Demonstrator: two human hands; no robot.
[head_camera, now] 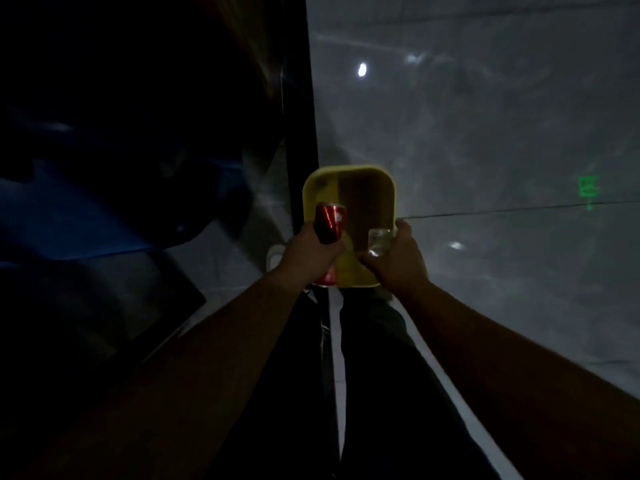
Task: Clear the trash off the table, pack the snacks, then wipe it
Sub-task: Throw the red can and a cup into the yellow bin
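Note:
The scene is dim. A yellow bin (349, 178) with a rounded square rim stands on the floor below my hands, its inside dark. My left hand (306, 252) is closed around a red drink can (329, 221), held tilted over the bin's left rim. A second red can (325, 278) shows just under that hand. My right hand (398, 258) pinches a small clear plastic cup (379, 239) over the bin's right side. No table is in view.
Glossy grey floor tiles (485, 133) spread to the right, with light reflections and a green glow (588, 187). A dark vertical edge (301, 98) runs down the middle. Dark furniture and something blue (69, 209) lie left. My dark trousers (363, 393) fill the bottom centre.

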